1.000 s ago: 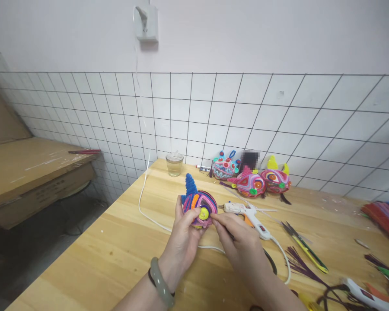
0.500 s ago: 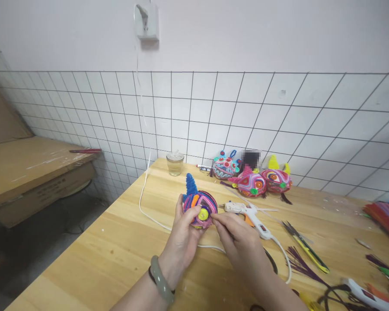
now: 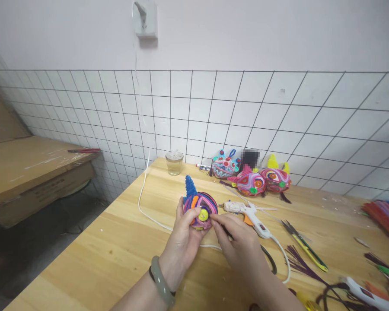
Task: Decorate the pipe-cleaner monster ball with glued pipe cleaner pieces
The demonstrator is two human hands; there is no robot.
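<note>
My left hand (image 3: 183,242) is wrapped round a round, many-coloured pipe-cleaner figure (image 3: 201,206) with a blue horn and a yellow-green button eye, holding it just above the wooden table (image 3: 116,250). A grey-green bangle sits on that wrist. My right hand (image 3: 238,246) has its fingertips pinched against the figure's right edge beside the eye; a thin dark strand seems to run under those fingers. A white glue gun (image 3: 251,214) lies just right of the figure, its cable looping under my hands.
Three finished pipe-cleaner figures (image 3: 249,179) stand along the tiled wall, with a small glass jar (image 3: 174,163) to their left. Yellow-handled scissors (image 3: 306,246), loose pipe cleaners (image 3: 298,263) and a second glue gun (image 3: 366,293) lie at the right. A cardboard-covered bench (image 3: 29,166) stands left.
Both hands stay on the figure; the fingers have shifted only slightly and the view has barely moved.
</note>
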